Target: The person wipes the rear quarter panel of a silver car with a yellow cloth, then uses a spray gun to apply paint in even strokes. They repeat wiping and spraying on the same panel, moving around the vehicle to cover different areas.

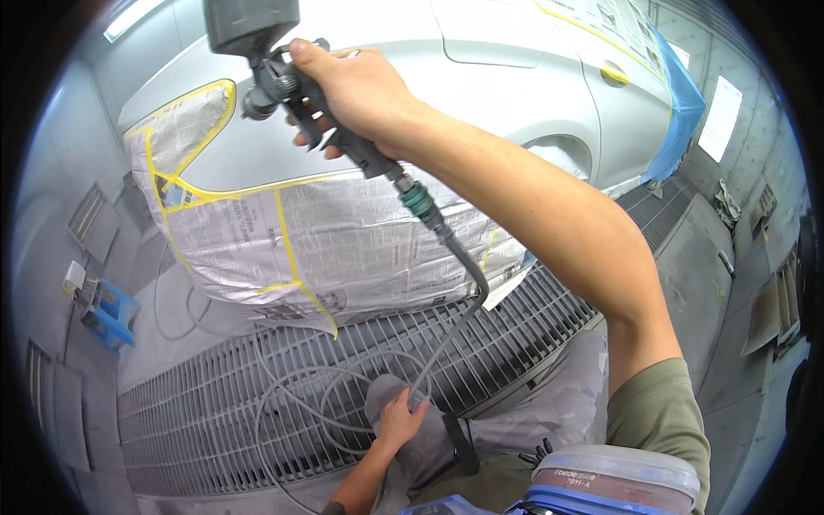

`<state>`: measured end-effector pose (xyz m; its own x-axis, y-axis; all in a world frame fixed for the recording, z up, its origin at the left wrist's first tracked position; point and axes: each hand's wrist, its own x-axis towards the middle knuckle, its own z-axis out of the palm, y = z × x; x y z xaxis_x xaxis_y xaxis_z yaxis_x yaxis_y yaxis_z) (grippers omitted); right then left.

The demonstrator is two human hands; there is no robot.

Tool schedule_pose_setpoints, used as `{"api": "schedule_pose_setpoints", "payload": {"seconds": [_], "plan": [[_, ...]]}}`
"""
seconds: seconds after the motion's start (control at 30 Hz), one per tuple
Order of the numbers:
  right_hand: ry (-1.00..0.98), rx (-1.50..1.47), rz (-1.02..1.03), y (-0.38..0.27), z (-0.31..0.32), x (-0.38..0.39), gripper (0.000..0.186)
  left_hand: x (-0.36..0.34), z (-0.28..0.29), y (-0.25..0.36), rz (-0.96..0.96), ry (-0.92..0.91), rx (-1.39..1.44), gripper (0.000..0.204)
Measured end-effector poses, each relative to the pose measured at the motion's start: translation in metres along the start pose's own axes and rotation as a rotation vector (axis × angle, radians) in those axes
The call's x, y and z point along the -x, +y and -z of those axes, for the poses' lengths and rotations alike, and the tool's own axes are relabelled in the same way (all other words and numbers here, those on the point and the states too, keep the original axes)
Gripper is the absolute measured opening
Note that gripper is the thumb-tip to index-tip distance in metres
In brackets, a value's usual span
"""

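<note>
My right hand (pixel 365 93) is wrapped round the grip of a dark spray gun (pixel 279 87), its cup at the top. The gun is held up in front of a silver-white car's rear side panel (pixel 257 150); whether it is spraying cannot be made out. A green coupling (pixel 418 202) joins the gun to a grey air hose (pixel 468 262). The hose runs down to my left hand (pixel 400 422), whose fingers close on it beside my bent knee. Newspaper masking (pixel 236 236), edged with yellow tape (pixel 287 240), covers the car's lower rear and lamp area.
Loops of hose lie across the metal floor grating (pixel 197 421) below the car. A small blue stool (pixel 112 313) stands at the left wall. Blue sheeting (pixel 678 107) hangs over the car's far right part, past a taped door handle (pixel 614 74).
</note>
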<state>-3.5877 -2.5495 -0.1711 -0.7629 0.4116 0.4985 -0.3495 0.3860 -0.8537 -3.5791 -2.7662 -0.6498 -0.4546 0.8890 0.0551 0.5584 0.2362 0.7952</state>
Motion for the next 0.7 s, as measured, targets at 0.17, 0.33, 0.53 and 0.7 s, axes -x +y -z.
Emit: {"api": "schedule_pose_setpoints", "payload": {"seconds": [0.17, 0.33, 0.53, 0.7], "plan": [[0.353, 0.123, -0.146, 0.009, 0.103, 0.038, 0.054, -0.007, -0.006, 0.017, 0.013, -0.061, -0.078, 0.054], [0.603, 0.192, -0.124, 0.018, 0.271, 0.112, 0.059, -0.032, -0.032, 0.059, -0.070, -0.181, -0.081, 0.058], [0.854, 0.206, -0.138, 0.024, 0.435, 0.174, 0.054, -0.062, -0.056, 0.112, -0.145, -0.274, -0.038, 0.059], [1.061, 0.420, -0.177, 0.020, 0.487, 0.170, 0.055, -0.065, -0.058, 0.134, -0.147, -0.284, 0.003, 0.058]]}}
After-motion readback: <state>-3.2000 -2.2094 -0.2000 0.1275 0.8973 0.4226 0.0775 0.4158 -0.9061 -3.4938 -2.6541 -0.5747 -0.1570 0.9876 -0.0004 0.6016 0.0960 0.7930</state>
